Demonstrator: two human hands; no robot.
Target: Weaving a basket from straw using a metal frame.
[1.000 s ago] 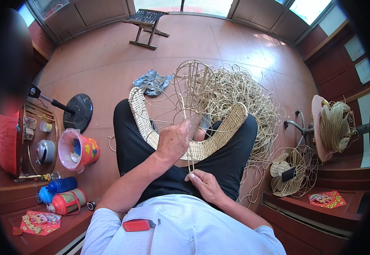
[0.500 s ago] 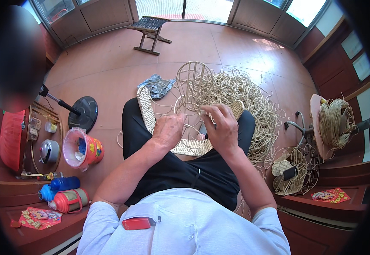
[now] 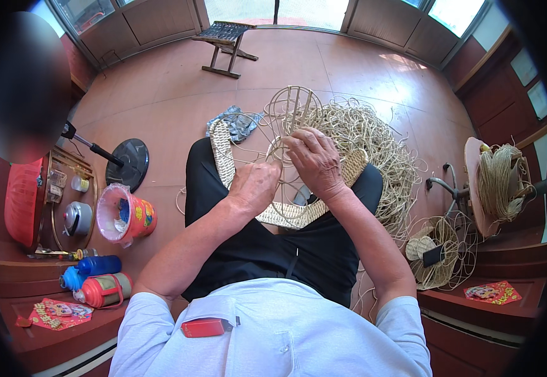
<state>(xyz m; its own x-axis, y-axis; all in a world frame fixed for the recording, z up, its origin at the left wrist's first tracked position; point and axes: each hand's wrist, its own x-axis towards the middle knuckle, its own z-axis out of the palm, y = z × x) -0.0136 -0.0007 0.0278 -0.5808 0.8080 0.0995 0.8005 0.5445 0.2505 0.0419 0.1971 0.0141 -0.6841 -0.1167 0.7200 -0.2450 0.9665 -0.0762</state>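
Across my thighs rests a U-shaped band of plaited pale straw-coloured cord [image 3: 280, 215], its two ends rising at left and right. Inside its curve stands a wire frame [image 3: 291, 87] with a rounded top and upright rods, reaching beyond my knees. My left hand [image 3: 254, 186] is closed at the lower part of the frame, its fingertips partly hidden. Just above and to the right, my right hand [image 3: 314, 160] has bent fingers pinched together at a strand of cord by the frame. Thin loops of cord hang around both hands.
A big tangled heap of cord [image 3: 380, 160] lies on the floor beyond my right knee. A crumpled bluish plastic bag [image 3: 239, 125] is past my left knee. Left stand a red bucket [image 3: 129, 217] and a round black base [image 3: 130, 162]; a folding stool [image 3: 226, 47] stands farther off.
My right hand has moved up and slightly left, its fingers drawing together. My left hand stays low by the frame, shifting slightly right with the whole view.
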